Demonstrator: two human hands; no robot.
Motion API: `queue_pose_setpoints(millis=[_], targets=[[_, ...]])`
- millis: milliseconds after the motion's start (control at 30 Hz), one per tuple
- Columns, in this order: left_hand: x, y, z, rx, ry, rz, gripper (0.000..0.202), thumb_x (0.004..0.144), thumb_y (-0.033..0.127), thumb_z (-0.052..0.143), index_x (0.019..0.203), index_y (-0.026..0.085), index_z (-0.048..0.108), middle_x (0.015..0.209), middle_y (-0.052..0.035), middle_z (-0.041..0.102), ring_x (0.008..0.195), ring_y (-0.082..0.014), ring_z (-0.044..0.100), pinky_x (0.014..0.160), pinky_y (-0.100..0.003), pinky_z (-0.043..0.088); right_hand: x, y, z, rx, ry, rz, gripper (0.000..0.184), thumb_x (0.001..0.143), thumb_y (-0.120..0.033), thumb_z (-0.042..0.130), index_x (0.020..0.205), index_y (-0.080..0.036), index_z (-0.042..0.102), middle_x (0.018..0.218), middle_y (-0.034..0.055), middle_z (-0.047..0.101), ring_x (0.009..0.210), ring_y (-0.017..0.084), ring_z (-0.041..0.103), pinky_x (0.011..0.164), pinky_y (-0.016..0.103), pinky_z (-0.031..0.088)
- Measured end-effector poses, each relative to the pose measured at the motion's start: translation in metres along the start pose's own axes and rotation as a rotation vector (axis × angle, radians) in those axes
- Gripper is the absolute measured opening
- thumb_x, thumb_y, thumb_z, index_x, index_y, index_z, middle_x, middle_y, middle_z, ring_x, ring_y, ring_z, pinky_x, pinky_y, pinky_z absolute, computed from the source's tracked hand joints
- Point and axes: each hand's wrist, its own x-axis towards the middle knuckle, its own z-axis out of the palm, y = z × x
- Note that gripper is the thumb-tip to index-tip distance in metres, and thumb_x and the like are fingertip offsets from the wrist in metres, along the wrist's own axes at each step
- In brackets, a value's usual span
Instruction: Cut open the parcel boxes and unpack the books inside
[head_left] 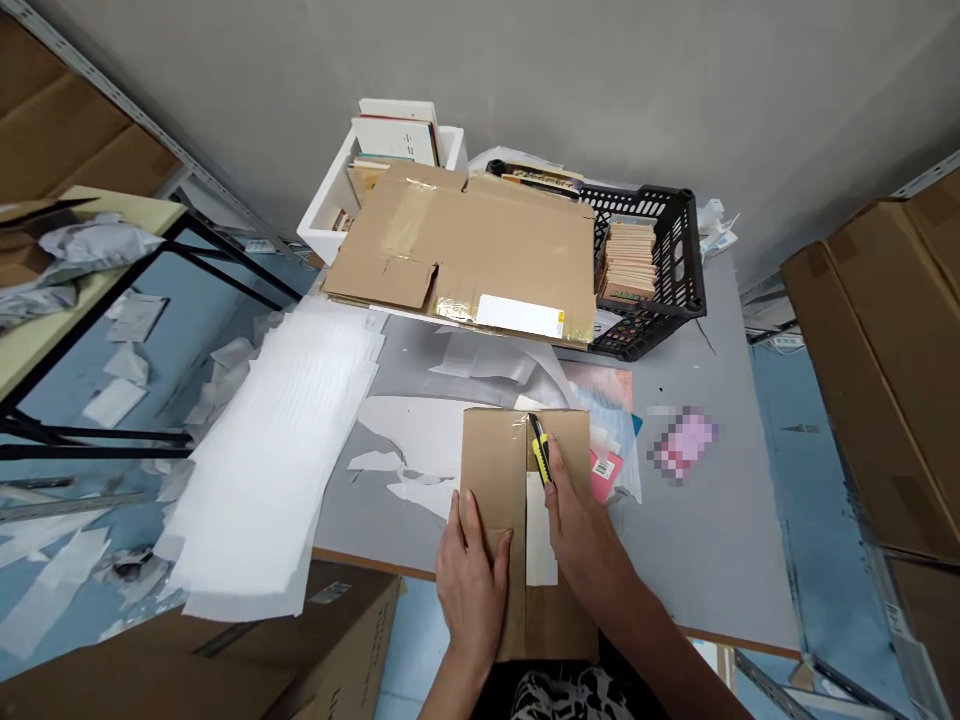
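Observation:
A closed cardboard box (491, 450) lies at the table's front edge, its middle seam running away from me. My right hand (574, 520) is closed around a yellow and black utility knife (541, 452), whose tip is at the far end of the seam, near a strip of clear tape. Whether the blade touches the tape I cannot tell. My left hand (472, 570) rests flat on the left part of the box, fingers stretched out. A white label (541, 545) sits along the seam between my hands.
A stack of white foam sheets (277, 450) overhangs the table's left front. Behind, a flattened cardboard piece (487, 240) leans over a white foam box (326, 215) and a black crate (682, 260) holding small books (628, 260). A pixelated pink item (684, 442) lies right.

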Motion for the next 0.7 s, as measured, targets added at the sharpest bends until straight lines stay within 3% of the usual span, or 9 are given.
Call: queue_pose_setpoints(millis=[200, 367, 567, 700], targets=[[0.002, -0.002, 0.001, -0.001, 0.0, 0.02, 0.076, 0.09, 0.033, 0.05, 0.151, 0.02, 0.008, 0.145, -0.0185, 0.039, 0.128, -0.0313, 0.044, 0.094, -0.044, 0.046, 0.01, -0.01, 0.008, -0.171, 0.023, 0.061, 0.063, 0.095, -0.013, 0.025, 0.151, -0.022, -0.001, 0.121, 0.0141, 0.061, 0.089, 0.021, 0.067, 0.076, 0.034, 0.054], [0.003, -0.003, 0.001, -0.019, -0.007, 0.027, 0.077, 0.089, 0.033, 0.051, 0.151, 0.019, 0.008, 0.144, -0.0192, 0.04, 0.127, -0.0313, 0.044, 0.094, -0.044, 0.046, 0.014, -0.019, 0.012, -0.331, -0.04, 0.096, 0.066, 0.093, -0.01, 0.026, 0.151, -0.019, -0.006, 0.105, 0.0122, 0.066, 0.068, 0.018, 0.067, 0.059, 0.03, 0.052], [0.005, -0.003, 0.002, -0.039, -0.005, 0.025, 0.076, 0.09, 0.032, 0.05, 0.151, 0.019, 0.007, 0.144, -0.0191, 0.04, 0.126, -0.0309, 0.045, 0.094, -0.045, 0.046, 0.012, -0.031, 0.017, -0.508, -0.076, 0.152, 0.075, 0.088, -0.004, 0.033, 0.15, -0.015, -0.007, 0.095, 0.0083, 0.066, 0.068, 0.017, 0.067, 0.06, 0.025, 0.051], [0.005, -0.004, 0.0, -0.091, -0.009, 0.015, 0.072, 0.091, 0.029, 0.048, 0.151, 0.019, 0.009, 0.144, -0.0187, 0.04, 0.127, -0.0311, 0.044, 0.096, -0.046, 0.045, 0.009, -0.032, 0.023, -0.54, -0.084, 0.14, 0.075, 0.087, -0.003, 0.034, 0.15, -0.015, -0.004, 0.098, 0.0096, 0.066, 0.071, 0.016, 0.068, 0.065, 0.024, 0.052]])
